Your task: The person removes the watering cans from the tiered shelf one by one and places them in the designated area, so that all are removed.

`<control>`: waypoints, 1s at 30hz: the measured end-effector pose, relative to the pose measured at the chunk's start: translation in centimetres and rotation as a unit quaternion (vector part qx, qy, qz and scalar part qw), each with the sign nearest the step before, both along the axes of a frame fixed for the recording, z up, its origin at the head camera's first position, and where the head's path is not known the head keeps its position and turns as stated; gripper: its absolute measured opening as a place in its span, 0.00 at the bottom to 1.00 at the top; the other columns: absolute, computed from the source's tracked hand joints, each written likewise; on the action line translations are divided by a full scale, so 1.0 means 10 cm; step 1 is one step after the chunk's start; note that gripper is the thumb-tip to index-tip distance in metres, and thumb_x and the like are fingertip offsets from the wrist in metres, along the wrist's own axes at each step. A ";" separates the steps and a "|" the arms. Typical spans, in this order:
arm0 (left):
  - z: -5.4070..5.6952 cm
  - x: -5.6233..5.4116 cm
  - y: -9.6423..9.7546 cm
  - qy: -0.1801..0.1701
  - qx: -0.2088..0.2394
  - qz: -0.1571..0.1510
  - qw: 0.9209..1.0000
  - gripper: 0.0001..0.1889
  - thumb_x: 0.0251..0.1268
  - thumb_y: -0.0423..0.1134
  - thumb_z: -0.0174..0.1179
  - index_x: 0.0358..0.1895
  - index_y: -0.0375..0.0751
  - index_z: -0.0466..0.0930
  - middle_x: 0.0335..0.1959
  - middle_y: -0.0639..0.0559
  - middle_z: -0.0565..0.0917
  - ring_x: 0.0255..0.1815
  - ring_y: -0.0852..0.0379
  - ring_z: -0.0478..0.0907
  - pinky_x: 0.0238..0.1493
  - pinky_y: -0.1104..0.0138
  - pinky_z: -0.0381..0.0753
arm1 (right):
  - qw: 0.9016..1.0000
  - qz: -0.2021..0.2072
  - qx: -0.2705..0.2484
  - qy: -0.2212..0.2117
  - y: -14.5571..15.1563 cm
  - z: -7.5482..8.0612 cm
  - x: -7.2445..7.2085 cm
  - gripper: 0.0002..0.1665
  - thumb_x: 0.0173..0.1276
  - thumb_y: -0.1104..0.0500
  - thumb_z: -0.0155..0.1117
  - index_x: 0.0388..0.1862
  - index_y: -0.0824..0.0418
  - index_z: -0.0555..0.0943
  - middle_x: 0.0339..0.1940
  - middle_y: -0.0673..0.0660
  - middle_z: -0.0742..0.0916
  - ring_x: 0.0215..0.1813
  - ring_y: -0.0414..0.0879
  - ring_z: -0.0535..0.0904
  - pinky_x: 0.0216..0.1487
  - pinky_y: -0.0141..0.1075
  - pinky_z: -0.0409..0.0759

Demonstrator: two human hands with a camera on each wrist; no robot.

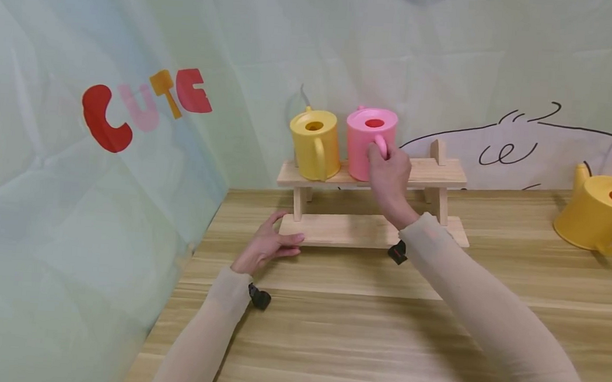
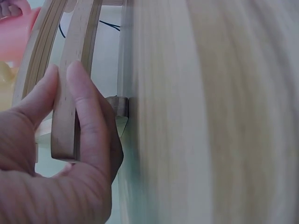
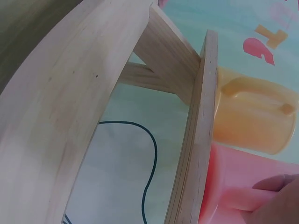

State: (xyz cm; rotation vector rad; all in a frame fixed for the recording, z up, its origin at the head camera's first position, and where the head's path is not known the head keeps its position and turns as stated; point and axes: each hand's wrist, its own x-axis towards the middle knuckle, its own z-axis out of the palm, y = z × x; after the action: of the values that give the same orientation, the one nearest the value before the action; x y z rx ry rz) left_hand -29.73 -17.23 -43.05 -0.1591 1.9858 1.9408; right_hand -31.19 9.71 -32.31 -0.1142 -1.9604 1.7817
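My right hand [image 1: 393, 177] grips the handle of a pink watering can [image 1: 358, 150], which stands upright on the top board of a small two-tier wooden shelf [image 1: 340, 229]. Beside it, to the left, a yellow watering can [image 1: 303, 150] stands on the same board with its handle facing me. My left hand [image 1: 267, 246] pinches the left end of the shelf's lower board. In the left wrist view the thumb and fingers press that board [image 2: 67, 126] from both faces. The right wrist view shows the pink can [image 3: 233, 186] against the top board, part of its handle hidden by the fingers.
Another yellow watering can [image 1: 583, 211] stands on the wood-grain table [image 1: 329, 321] at the far right. A pale cloth backdrop [image 1: 346, 53] with coloured letters and line drawings closes off the back and left sides. A dark band sits at each wrist.
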 end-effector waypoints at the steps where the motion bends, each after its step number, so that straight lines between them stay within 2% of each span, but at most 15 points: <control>1: 0.00 0.00 0.00 0.000 0.000 -0.001 1.000 0.46 0.74 0.24 0.67 0.88 0.50 0.53 0.49 0.43 0.79 0.30 0.61 0.88 0.36 0.70 0.95 | 1.000 -0.011 0.001 0.002 0.01 0.00 0.00 0.20 0.81 0.53 0.58 0.27 0.58 0.77 0.23 0.49 0.73 0.31 0.43 0.72 0.27 0.27 0.67; 4: 0.01 0.00 0.00 0.001 0.000 -0.001 1.000 0.46 0.74 0.24 0.67 0.88 0.50 0.53 0.48 0.43 0.79 0.30 0.61 0.88 0.36 0.70 0.95 | 0.999 -0.034 0.001 0.009 0.03 0.00 0.00 0.23 0.79 0.54 0.56 0.20 0.55 0.69 0.20 0.47 0.69 0.29 0.42 0.69 0.26 0.28 0.62; 8: 0.00 0.00 0.00 0.000 0.000 -0.002 1.000 0.46 0.74 0.24 0.67 0.88 0.51 0.53 0.48 0.43 0.79 0.30 0.61 0.87 0.35 0.70 0.95 | 0.999 -0.045 -0.001 0.022 0.08 -0.02 0.00 0.24 0.76 0.56 0.56 0.17 0.53 0.64 0.18 0.45 0.67 0.27 0.41 0.67 0.25 0.28 0.60; 18: 0.00 0.00 0.00 -0.002 0.003 -0.003 1.000 0.46 0.75 0.23 0.66 0.88 0.50 0.52 0.56 0.39 0.76 0.31 0.62 0.87 0.35 0.71 0.95 | 0.999 -0.024 -0.014 0.026 0.18 -0.03 0.07 0.23 0.79 0.59 0.53 0.19 0.55 0.64 0.17 0.45 0.67 0.26 0.42 0.70 0.22 0.28 0.62; 24: 0.01 0.01 0.00 -0.002 0.003 -0.005 1.000 0.46 0.75 0.24 0.66 0.87 0.50 0.53 0.54 0.39 0.76 0.31 0.62 0.87 0.36 0.71 0.95 | 0.999 -0.036 -0.008 0.040 0.25 0.00 0.12 0.23 0.77 0.59 0.53 0.19 0.54 0.65 0.15 0.43 0.67 0.25 0.41 0.69 0.22 0.27 0.61; 30: 0.01 0.00 0.00 -0.006 0.003 -0.004 1.000 0.45 0.75 0.23 0.66 0.87 0.51 0.53 0.59 0.37 0.74 0.31 0.61 0.87 0.36 0.71 0.95 | 0.999 -0.033 -0.006 0.041 0.37 0.02 0.19 0.22 0.78 0.58 0.51 0.19 0.55 0.65 0.17 0.45 0.66 0.26 0.43 0.69 0.22 0.29 0.61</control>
State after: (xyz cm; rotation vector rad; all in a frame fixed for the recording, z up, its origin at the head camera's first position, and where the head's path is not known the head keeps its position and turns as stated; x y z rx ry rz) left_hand -29.70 -17.23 -42.93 -0.1606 1.9696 1.9378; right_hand -29.27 13.43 -32.08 -0.1080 -1.8673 1.7293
